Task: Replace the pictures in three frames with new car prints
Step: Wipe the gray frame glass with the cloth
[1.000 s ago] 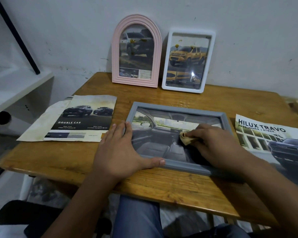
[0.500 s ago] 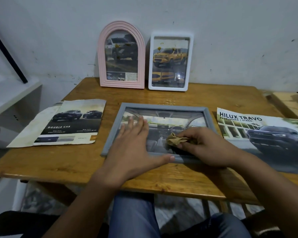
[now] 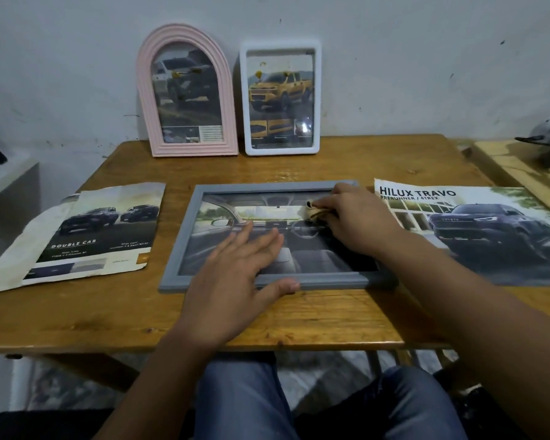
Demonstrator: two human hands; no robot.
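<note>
Your left hand (image 3: 235, 274) lies flat, pinning the grey frame (image 3: 185, 236) — your right hand (image 3: 353, 217) pinches a cloth (image 3: 313, 211) against its glass.

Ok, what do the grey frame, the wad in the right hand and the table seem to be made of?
Grey frame: matte moulded plastic or painted wood, with an even, dull colour; which one is unclear.
Wad pinched by the right hand: soft tan cloth or tissue, judging by its crumpled folds.
Table: varnished wood, with visible grain, knots and a slight sheen.
</note>
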